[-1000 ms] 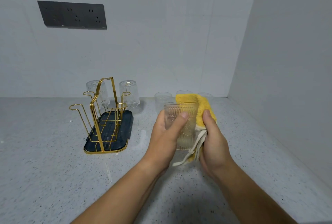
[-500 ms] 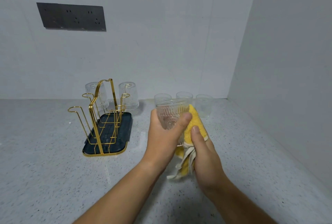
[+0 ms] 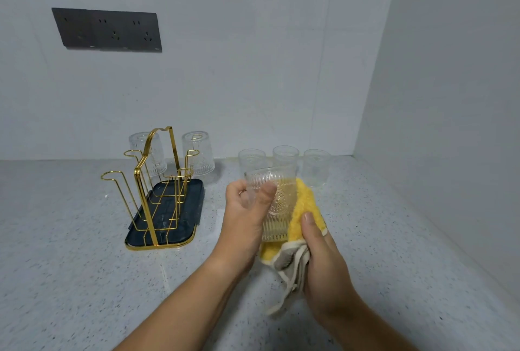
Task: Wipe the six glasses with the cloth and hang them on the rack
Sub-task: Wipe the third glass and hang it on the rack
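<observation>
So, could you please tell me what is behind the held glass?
The yellow cloth, gripped by the right hand, lies against its far side. Beyond stand three upright glasses; the held glass covers the bases of two.

— What's on that back wall [image 3: 253, 69]?
— A dark socket panel [image 3: 107, 30], high on the left, three outlets in a row.
— And below it?
— A pale speckled counter [image 3: 56, 280], running into the corner at the right wall [image 3: 455, 97].
</observation>
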`<state>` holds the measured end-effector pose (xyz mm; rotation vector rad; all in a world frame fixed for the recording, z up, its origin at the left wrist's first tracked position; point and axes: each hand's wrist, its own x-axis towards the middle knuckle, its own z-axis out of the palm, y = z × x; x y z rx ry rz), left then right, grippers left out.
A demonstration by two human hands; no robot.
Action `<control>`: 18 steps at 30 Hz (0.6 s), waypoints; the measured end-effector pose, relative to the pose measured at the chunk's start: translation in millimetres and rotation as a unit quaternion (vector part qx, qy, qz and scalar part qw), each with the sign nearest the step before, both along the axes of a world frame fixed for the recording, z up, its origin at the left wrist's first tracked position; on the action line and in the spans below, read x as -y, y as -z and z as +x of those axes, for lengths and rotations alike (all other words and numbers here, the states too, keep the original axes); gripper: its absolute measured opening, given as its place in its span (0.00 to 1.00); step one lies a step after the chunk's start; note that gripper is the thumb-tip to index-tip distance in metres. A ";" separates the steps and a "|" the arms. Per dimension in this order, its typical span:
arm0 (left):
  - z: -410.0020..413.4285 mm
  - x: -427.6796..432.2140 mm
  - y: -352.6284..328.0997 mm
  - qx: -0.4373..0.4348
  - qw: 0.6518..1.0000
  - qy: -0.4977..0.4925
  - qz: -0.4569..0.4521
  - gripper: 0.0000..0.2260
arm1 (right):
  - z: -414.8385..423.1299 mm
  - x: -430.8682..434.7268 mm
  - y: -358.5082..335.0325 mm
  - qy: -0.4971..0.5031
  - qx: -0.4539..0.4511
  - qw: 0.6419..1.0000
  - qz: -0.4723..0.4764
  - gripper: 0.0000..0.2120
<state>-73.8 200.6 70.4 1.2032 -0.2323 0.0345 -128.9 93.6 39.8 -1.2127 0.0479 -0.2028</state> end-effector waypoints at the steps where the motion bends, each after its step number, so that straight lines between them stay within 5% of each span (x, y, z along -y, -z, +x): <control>1: -3.3 1.8 -0.7 0.014 1.000 -0.016 0.022 0.33 | 0.9 1.0 -2.4 0.008 0.014 1.000 -0.014 0.25; 6: -12.7 16.9 -5.1 0.029 0.998 -0.027 0.052 0.18 | 12.9 7.5 -24.5 0.010 0.066 0.996 -0.065 0.19; 10: -3.7 12.7 -14.2 0.019 0.999 -0.036 0.016 0.22 | 12.3 2.7 -18.0 -0.014 0.051 0.996 -0.071 0.17; 18: -9.7 6.2 2.6 -0.033 0.996 0.081 -0.029 0.20 | 19.4 11.9 -26.8 -0.026 -0.007 0.999 0.026 0.30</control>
